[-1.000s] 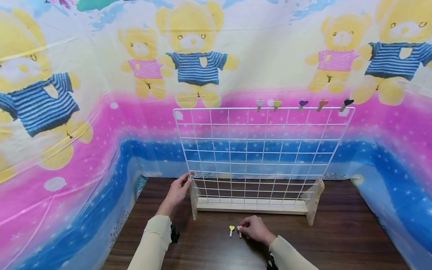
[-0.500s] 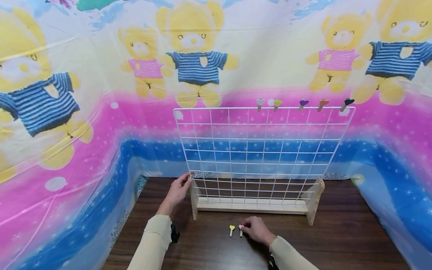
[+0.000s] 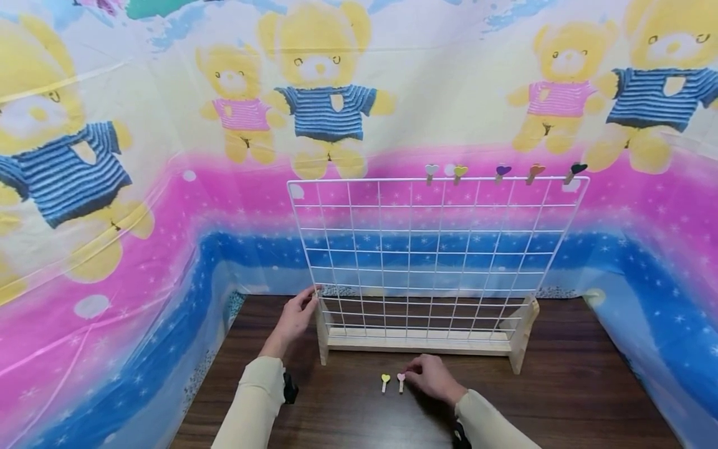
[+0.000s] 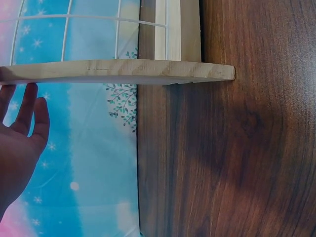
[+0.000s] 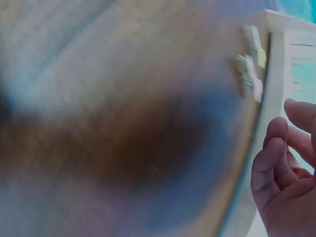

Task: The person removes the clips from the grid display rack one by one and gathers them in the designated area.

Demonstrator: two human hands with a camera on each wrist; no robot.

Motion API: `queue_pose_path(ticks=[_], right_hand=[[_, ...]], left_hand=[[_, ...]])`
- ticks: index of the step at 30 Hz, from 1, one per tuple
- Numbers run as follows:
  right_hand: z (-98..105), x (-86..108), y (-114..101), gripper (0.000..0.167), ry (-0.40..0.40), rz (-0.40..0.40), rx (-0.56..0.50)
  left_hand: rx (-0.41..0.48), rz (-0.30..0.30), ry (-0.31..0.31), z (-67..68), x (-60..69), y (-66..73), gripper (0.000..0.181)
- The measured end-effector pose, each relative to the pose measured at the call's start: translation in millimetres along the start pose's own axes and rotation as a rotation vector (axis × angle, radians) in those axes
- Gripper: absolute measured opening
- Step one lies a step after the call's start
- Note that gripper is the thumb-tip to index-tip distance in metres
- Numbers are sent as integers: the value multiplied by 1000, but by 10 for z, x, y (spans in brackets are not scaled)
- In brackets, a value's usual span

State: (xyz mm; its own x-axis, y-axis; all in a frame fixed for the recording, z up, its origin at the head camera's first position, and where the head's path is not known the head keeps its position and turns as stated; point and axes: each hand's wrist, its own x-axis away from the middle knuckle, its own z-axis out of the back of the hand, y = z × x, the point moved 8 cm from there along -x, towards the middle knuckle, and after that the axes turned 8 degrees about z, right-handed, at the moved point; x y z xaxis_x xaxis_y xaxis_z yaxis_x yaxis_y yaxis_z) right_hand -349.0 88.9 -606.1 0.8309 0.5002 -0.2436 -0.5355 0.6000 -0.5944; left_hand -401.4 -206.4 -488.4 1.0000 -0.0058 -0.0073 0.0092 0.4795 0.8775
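A pink heart clothespin [image 3: 401, 381] lies on the table beside a yellow heart clothespin [image 3: 384, 381]. Just right of the pink one is my right hand [image 3: 430, 377]; in the right wrist view its thumb and bent fingers hold nothing, and both clothespins sit apart from them. My left hand [image 3: 295, 318] touches the left end of a white wire grid rack [image 3: 411, 231] on a wooden stand [image 3: 417, 343]. From the left wrist, the fingertips meet the stand's wooden side panel [image 4: 148, 71], fingers fairly straight.
Several heart clothespins stand clipped along the grid's top wire: white [image 3: 431, 169], yellow [image 3: 460, 171], purple [image 3: 503, 169], orange [image 3: 536, 170] and dark green [image 3: 578, 168]. A bear-print cloth [image 3: 449, 112] hangs behind and around the dark wooden table [image 3: 336, 424].
The right hand has let go of the pink clothespin and drawn slightly right of it. That clothespin shifted a little to the right earlier. My left hand has stayed put.
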Motion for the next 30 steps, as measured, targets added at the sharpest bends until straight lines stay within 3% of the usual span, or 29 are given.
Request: queue_pose_path(ticks=[12,25,30], right_hand=[[771,-96,-308,13,50,93,115],[1876,-263,-1022,21,96,192,174],[2291,-344,-1339,22,156,277,200]], left_hand=[[-22,-2,8,23,4,18,38],[-26,-18,26,7,2,38,37],[-31,-25,19,13,0,41,38]])
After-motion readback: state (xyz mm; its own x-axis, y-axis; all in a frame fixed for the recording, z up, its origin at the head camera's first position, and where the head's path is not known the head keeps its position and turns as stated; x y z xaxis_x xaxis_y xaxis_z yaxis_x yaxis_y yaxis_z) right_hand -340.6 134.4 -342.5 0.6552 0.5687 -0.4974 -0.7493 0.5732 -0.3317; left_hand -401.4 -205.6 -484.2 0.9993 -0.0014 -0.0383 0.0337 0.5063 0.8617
